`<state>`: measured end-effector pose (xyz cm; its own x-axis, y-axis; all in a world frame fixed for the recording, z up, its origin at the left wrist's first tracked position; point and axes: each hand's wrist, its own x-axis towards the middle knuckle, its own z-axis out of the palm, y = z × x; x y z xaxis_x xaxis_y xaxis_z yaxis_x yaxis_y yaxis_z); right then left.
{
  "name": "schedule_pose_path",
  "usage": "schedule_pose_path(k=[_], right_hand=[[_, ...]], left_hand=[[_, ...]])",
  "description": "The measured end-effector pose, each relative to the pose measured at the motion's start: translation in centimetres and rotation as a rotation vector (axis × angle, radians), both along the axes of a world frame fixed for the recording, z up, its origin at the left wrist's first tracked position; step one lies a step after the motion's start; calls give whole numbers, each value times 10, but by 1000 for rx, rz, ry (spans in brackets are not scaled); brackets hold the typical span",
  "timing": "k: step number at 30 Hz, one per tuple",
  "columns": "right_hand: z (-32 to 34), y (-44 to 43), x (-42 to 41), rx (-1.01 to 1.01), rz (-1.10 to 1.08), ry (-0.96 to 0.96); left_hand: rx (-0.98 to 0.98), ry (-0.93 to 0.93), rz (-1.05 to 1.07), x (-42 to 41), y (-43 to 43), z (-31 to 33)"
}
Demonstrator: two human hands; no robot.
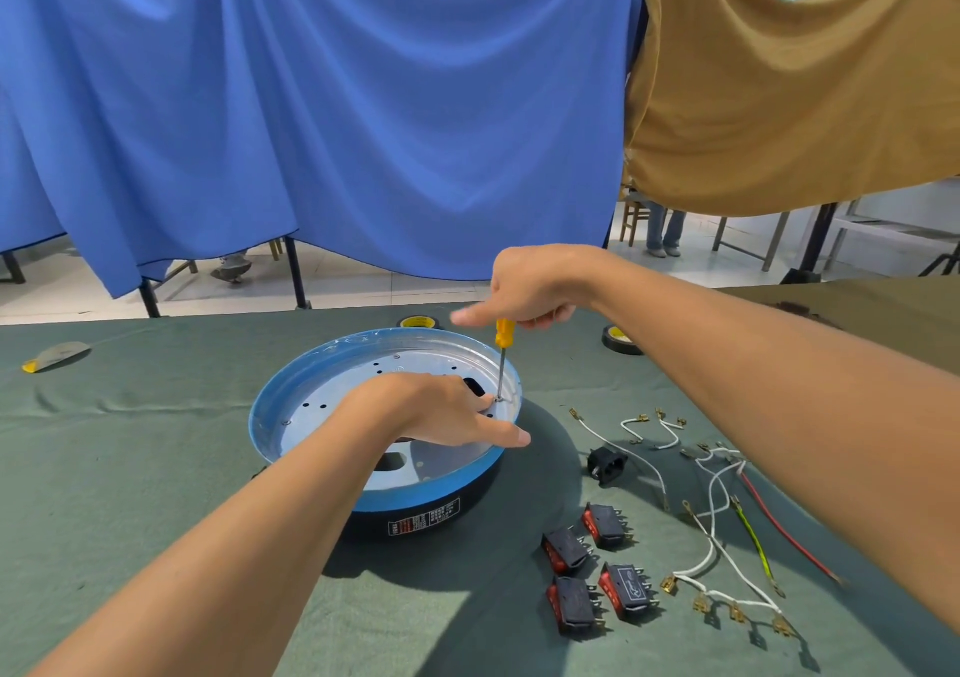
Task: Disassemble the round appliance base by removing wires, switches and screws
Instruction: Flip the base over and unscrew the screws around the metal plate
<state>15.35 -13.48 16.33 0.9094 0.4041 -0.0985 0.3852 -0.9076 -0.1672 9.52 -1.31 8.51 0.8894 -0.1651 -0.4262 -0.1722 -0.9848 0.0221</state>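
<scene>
so the round base sits mid worktop, open side up. The right hand has its fingers curled tight round the screwdriver by its yellow handle, index finger poking straight out, tip down on a screw by the far right rim. The left hand lies inside the base, fingers fairly straight, pressing on the metal plate, thumb over the rim. Four switches, loose wires and a black socket lie off to the right
</scene>
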Motion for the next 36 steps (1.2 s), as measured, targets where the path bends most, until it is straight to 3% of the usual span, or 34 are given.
schedule_pose_path(k=[6,13,20,23,30,36], right_hand=[[5,4,-4,-162,-9,-79],[6,2,-1,20,1,41],[2,6,-2,-135,-35,-192],[4,6,-3,-172,-22,-150],[4,3,-3,-29,19,5],[4,4,-5,-207,-4,-130]], left_hand=[[-3,1,1,1,0,0],[-6,0,8,2,1,-1],[2,-2,-2,2,0,-2],[5,-6,-2,2,0,-2],[5,-3,0,1,1,-2],[2,-5,5,2,1,-2]])
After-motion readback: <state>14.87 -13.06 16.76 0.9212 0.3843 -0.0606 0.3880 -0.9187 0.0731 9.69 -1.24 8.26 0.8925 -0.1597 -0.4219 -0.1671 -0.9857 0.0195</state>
